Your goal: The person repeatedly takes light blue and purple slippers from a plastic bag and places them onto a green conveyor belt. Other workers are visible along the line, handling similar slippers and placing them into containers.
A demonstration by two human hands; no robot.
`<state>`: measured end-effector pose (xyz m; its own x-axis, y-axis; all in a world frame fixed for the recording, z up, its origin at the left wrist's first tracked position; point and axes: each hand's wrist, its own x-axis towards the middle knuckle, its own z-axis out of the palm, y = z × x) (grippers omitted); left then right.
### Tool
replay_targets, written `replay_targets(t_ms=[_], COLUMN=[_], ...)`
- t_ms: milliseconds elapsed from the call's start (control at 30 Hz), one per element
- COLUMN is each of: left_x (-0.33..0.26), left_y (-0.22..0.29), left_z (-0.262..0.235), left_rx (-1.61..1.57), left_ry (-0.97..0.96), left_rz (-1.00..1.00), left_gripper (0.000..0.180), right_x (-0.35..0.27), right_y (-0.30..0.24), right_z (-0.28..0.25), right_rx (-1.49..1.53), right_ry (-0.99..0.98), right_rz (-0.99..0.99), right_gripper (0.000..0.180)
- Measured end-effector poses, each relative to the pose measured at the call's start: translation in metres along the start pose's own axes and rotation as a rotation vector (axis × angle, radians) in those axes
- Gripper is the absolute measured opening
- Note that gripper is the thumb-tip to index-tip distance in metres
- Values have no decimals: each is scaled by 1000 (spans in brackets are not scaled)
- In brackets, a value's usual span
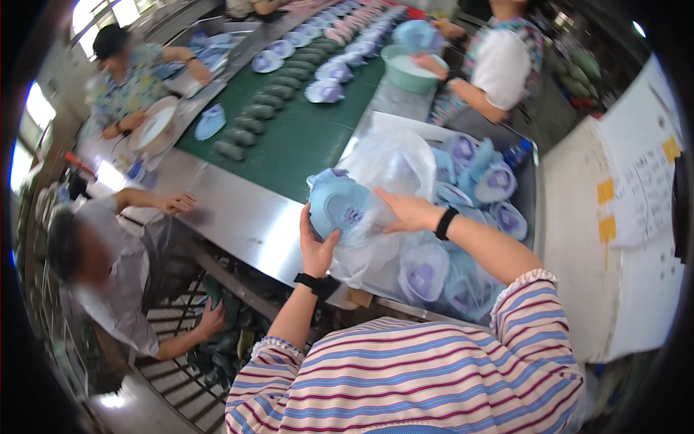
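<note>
- In front of the striped shirt, the left hand (316, 249) is partly curled, thumb and fingers gripping the near edge of a pale blue shoe piece (338, 206).
- Just right of that piece, the right hand (410, 214) points leftward, fingers fairly straight over thin, crinkled clear plastic (399, 160); blur hides whether it pinches any.
- The piece, rounded and smooth-faced with a ruffled top, seems to have its long axis running away from the body.
- Rightward, a tray (535, 217) holds soft-looking blue-and-lilac pieces (496, 182).
- Beyond, rounded dark green forms (262, 111) line a flat green belt (289, 170).
</note>
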<state>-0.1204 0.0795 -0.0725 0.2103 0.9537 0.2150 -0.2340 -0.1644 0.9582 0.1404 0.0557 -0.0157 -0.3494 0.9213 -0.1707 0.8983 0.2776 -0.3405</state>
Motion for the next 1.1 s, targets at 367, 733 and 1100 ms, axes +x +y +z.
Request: replay_targets(t_ms=[367,733,1100], left_x=[-34,-171,-278], left_y=[102,131,142], left_z=[-83,14,4], left_rx=[-245,11,-190], left_ry=[623,298,394], left_rz=[-2,30,72], left_gripper=[91,86,103], right_x=[12,17,2], right_y=[60,-171,-217], right_z=[-1,-49,-14], right_rx=[-10,890,980], right_ry=[-843,-542,-843], right_rz=[-197,-417,-229], right_gripper=[80,89,57])
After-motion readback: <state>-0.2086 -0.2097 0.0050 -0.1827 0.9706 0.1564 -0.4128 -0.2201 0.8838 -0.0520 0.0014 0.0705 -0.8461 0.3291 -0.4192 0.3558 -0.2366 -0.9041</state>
